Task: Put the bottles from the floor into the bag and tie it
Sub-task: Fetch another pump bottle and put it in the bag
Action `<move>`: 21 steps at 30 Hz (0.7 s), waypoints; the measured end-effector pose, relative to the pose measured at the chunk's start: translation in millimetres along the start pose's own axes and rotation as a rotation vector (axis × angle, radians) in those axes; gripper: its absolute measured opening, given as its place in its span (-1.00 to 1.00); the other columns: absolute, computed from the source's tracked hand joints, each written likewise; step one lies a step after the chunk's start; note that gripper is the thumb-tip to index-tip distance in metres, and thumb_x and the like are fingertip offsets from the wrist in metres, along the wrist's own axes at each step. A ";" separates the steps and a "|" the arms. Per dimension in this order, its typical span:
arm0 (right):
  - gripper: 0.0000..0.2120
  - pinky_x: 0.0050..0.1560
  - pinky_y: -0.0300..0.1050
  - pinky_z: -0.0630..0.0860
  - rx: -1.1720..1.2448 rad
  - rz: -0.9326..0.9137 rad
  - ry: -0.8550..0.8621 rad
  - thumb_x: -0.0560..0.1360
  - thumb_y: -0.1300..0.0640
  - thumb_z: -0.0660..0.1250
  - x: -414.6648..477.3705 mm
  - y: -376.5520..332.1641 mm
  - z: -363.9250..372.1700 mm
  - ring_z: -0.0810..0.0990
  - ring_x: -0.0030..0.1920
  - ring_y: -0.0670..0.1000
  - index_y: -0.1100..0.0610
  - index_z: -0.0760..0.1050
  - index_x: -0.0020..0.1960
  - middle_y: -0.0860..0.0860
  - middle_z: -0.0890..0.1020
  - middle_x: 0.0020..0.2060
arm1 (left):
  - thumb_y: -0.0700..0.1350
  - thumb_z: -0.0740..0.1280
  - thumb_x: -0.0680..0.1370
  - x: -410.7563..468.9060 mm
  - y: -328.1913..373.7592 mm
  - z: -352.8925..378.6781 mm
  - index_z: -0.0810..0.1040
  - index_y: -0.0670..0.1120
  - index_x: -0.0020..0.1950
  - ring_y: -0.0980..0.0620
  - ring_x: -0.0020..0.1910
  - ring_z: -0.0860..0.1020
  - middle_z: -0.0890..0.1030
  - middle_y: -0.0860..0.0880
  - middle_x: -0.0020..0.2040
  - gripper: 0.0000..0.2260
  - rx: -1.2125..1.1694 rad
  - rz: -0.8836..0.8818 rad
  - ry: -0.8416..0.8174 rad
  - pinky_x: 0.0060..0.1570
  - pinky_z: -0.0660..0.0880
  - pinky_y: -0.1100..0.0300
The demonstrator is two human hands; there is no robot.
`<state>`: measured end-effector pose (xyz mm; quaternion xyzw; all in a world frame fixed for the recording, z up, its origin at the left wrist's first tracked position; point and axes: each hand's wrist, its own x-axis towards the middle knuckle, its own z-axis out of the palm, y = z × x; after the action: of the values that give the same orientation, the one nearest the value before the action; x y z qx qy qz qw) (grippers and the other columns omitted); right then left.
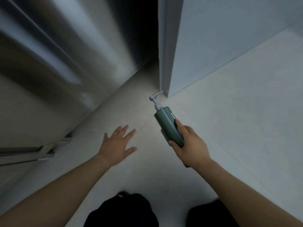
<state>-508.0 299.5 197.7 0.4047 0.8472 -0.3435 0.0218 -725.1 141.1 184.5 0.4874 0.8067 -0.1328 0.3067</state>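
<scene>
My right hand point(190, 143) grips the lower half of a dark green pump bottle point(165, 122). The bottle has a grey pump head and points away from me toward the corner of a door. Its pump nozzle nearly touches that corner. My left hand point(117, 145) hovers over the pale floor with fingers spread and nothing in it, a hand's width left of the bottle. No bag is in view.
A pale grey door or panel point(213, 46) stands ahead on the right. A blurred metallic surface point(65, 54) with a bar handle point(32, 153) fills the left. The floor point(237, 120) is light tile. My dark-clothed knees point(121, 212) show at the bottom edge.
</scene>
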 end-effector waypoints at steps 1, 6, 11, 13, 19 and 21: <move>-0.29 -0.18 -0.06 0.52 0.027 0.003 0.021 0.45 -0.14 0.28 -14.0 -16.3 -31.2 0.55 0.01 0.07 -0.13 0.01 0.49 -0.03 0.44 0.23 | 0.33 0.04 0.50 -18.7 9.4 -30.5 -0.09 0.18 0.51 0.00 0.53 -0.05 -0.06 0.03 0.57 -0.36 -0.025 0.000 0.019 0.39 0.04 -0.28; -0.28 -0.13 -0.16 0.42 0.143 0.051 0.134 0.44 -0.12 0.31 -95.8 -109.6 -202.1 0.54 0.04 0.04 -0.11 0.05 0.49 -0.04 0.45 0.23 | 0.31 0.09 0.50 -124.7 74.4 -200.6 0.03 0.11 0.51 -0.03 0.52 0.04 0.06 -0.02 0.56 -0.36 -0.178 0.075 0.095 0.42 0.14 -0.20; -0.27 -0.07 -0.23 0.34 0.203 0.136 0.273 0.43 -0.15 0.33 -187.4 -198.3 -359.0 0.50 0.10 0.01 -0.08 0.05 0.49 -0.01 0.47 0.23 | 0.21 0.19 0.51 -242.9 136.6 -361.3 0.19 0.02 0.48 -0.05 0.49 0.17 0.21 -0.09 0.52 -0.41 -0.248 0.288 0.265 0.42 0.22 -0.08; -0.26 -0.01 -0.24 0.35 0.246 0.164 0.369 0.41 -0.15 0.36 -219.7 -222.5 -407.8 0.50 0.12 0.01 -0.08 0.10 0.48 0.01 0.49 0.23 | 0.18 0.21 0.52 -280.3 160.4 -412.5 0.22 0.02 0.47 -0.05 0.47 0.21 0.26 -0.08 0.50 -0.44 -0.305 0.365 0.304 0.42 0.20 0.02; -0.28 0.14 -0.07 0.46 0.341 0.269 0.611 0.37 -0.12 0.40 -305.7 -246.7 -491.2 0.50 0.18 0.01 -0.14 0.17 0.45 0.00 0.52 0.23 | 0.20 0.21 0.51 -349.6 227.9 -491.2 0.26 0.01 0.46 -0.01 0.47 0.21 0.28 -0.07 0.48 -0.44 -0.263 0.555 0.317 0.44 0.19 0.01; -0.29 0.13 -0.06 0.47 0.361 0.328 0.688 0.37 -0.13 0.38 -334.0 -239.3 -506.6 0.50 0.17 0.02 -0.15 0.17 0.44 0.00 0.53 0.21 | 0.26 0.14 0.48 -361.4 257.0 -504.3 0.26 0.01 0.46 -0.02 0.47 0.20 0.28 -0.08 0.48 -0.39 -0.210 0.620 0.289 0.45 0.18 0.00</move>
<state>-329.3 274.8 824.6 0.6225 0.6558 -0.3231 -0.2792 -564.6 271.0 823.5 0.6885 0.6649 0.1204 0.2635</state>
